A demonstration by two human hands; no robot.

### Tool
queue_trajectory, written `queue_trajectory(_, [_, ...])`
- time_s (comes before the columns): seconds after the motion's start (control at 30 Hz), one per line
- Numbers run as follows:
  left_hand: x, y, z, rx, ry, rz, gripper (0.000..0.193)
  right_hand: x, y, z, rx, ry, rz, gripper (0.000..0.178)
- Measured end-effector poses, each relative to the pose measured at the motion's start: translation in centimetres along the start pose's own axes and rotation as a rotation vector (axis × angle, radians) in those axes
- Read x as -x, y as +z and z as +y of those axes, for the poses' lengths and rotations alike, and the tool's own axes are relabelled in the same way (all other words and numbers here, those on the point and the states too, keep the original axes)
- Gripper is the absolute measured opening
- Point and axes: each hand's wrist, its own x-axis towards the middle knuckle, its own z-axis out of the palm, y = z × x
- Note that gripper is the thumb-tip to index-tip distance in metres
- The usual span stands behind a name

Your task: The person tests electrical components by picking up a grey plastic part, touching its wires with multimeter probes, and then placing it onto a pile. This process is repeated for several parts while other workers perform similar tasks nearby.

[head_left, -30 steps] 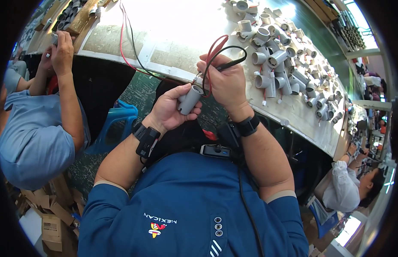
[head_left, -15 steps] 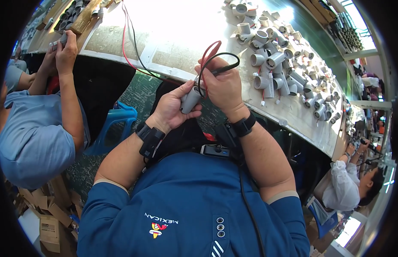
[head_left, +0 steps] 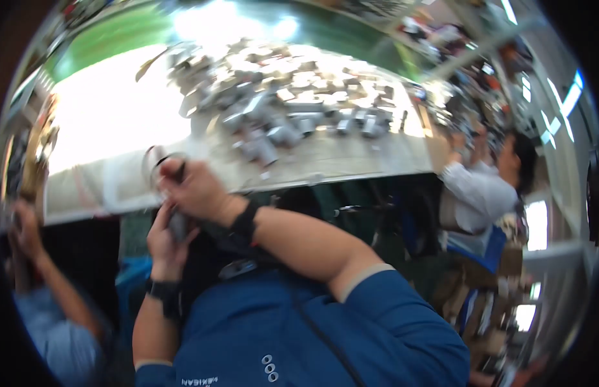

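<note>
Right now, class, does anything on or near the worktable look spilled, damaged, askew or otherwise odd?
Nothing stands out as damaged or spilled. The grey cylindrical parts lie in a loose, unsorted heap across the table. The left hand and right hand grip a small grey cylinder with looped wires. Blur hides finer faults.

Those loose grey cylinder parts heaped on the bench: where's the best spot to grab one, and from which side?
Probably round the middle of the barrel, coming from above. The grey cylinder parts lie on their sides in a heap on the pale workbench, so the curved flanks are exposed. The picture is blurred, so finer detail cannot be told.
</note>
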Motion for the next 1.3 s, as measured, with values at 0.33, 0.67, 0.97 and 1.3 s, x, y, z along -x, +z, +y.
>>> queue_trajectory(0.33, [-1.2,-0.2,-0.7,0.052,0.035,-0.114,0.037,0.1,-0.9,-0.6,0.116,-0.080,0.075,0.012])
queue_trajectory(0.67, [-2.2,-1.2,-0.8,0.075,0.062,-0.178,0.043,0.4,-0.1,-0.2,0.158,-0.118,0.070,0.015])
queue_trajectory(0.97, [-3.5,-1.4,-0.3,0.057,0.058,-0.237,0.046,-0.2,-0.9,-0.8,0.179,-0.060,0.066,0.016])
queue_trajectory(1.3, [-2.8,0.1,-3.0,-0.142,0.319,0.047,0.033,0.9,-1.8,-1.7,0.073,0.101,0.005,0.016])
